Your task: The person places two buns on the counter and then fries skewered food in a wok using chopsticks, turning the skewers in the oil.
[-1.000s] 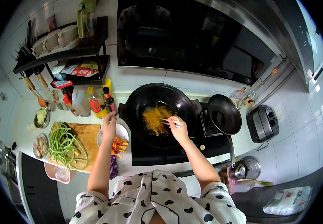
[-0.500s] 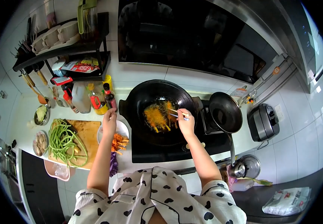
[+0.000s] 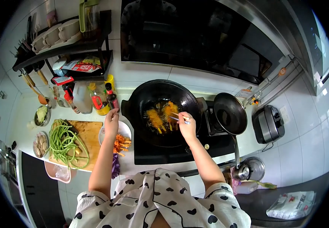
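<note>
My right hand (image 3: 187, 126) is closed around a pair of chopsticks (image 3: 175, 117), their tips among the frying food in the black wok (image 3: 138, 99). Two clumps of orange battered strips (image 3: 155, 119) sit in bubbling oil there. To the wok's left, my left hand (image 3: 111, 122) hovers by a white plate (image 3: 126, 130), fingers curled together; whatever they might hold is hidden. Orange carrot-like strips (image 3: 121, 144) lie at the plate's near edge, with shredded purple cabbage (image 3: 115, 167) below, partly behind my forearm.
Green long beans (image 3: 66, 142) lie on a wooden cutting board (image 3: 94, 131) at left. Bottles, including a dark sauce bottle (image 3: 111, 98), stand close behind my left hand. A frying pan (image 3: 229, 114) rests right of the wok, its handle pointing toward me.
The chopsticks and my right hand have shifted slightly left and nearer to me. The food in the wok has separated into two clumps. My left hand has hardly moved.
</note>
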Motion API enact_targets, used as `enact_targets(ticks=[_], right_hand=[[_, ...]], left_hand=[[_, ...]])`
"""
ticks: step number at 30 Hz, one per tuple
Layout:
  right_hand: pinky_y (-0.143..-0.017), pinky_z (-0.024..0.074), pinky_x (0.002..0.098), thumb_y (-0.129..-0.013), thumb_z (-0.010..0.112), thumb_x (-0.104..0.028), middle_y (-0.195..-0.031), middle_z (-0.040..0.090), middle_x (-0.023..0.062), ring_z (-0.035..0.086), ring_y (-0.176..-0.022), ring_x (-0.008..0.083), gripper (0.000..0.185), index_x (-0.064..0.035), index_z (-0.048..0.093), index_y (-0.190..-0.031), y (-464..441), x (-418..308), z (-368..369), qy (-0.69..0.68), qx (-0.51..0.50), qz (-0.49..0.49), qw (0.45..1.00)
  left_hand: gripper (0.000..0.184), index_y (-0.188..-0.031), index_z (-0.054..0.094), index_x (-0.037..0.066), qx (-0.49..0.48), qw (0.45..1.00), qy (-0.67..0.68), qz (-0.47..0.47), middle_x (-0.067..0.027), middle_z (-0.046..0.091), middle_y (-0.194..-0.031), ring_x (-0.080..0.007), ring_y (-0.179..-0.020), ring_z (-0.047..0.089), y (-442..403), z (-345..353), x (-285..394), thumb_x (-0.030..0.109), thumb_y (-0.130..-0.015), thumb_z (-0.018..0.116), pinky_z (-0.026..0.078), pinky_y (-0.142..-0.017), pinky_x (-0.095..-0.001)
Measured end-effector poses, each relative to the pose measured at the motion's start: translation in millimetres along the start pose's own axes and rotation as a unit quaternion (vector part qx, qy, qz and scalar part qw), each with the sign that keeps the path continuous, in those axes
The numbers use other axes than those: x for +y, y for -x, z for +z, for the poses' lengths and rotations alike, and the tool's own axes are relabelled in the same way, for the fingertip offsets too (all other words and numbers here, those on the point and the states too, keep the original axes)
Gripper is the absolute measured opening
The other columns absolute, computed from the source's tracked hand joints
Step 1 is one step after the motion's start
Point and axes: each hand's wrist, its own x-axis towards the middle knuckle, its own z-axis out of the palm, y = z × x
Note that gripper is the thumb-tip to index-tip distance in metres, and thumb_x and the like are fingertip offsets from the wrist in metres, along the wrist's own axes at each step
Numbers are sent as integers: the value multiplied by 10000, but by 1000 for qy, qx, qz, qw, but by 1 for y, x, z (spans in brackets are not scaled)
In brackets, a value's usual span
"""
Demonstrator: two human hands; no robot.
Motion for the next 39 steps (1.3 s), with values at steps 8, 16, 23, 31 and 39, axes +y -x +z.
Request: enact_targets(ticks=[8, 16, 23, 31, 39], right_hand=[[-576, 474, 264, -874, 578, -142, -781, 630, 80, 628, -636, 143, 150, -2, 625, -904, -4, 20, 8, -90, -16, 54, 994], [-548, 472, 257, -868, 573, -105, -765, 611, 86, 620, -598, 156, 109, -15, 621, -904, 3, -2, 0, -8, 6, -46, 999], [-554, 475, 266, -866, 573, -126, -808, 629, 99, 629, -590, 167, 124, -24, 626, -912, 15, -4, 15, -37, -91, -7, 995], [-599, 474, 292, -861, 584, -157, -762, 634, 110, 633, -654, 221, 149, -18, 625, -895, 3, 21, 24, -28, 11, 29, 999], [-602, 469, 315, -862, 575, -164, -726, 616, 126, 617, -634, 252, 144, -29, 626, -855, 7, 8, 23, -9, -11, 19, 1000]], left_hand=[[254, -1111, 562, 0, -1, 1000, -27, 4, -60, 589, -988, -131, -908, 529, 4, 7, 6, 89, -881, 504, 410, -825, -244], [247, -1116, 568, 12, -8, 1000, -17, -22, -45, 589, -1008, -130, -944, 526, 7, 2, 8, 91, -894, 495, 398, -853, -244], [254, -1119, 566, 6, -7, 1000, -20, -13, -57, 588, -1003, -131, -933, 531, 9, 5, 12, 90, -888, 501, 406, -840, -244], [236, -1093, 575, -4, -6, 1000, 9, 2, -29, 580, -912, -97, -829, 508, 6, -2, 2, 85, -884, 508, 408, -758, -216], [236, -1090, 573, -8, 4, 1000, -11, 9, -31, 574, -903, -95, -816, 506, 8, -3, 0, 88, -881, 517, 410, -749, -213]])
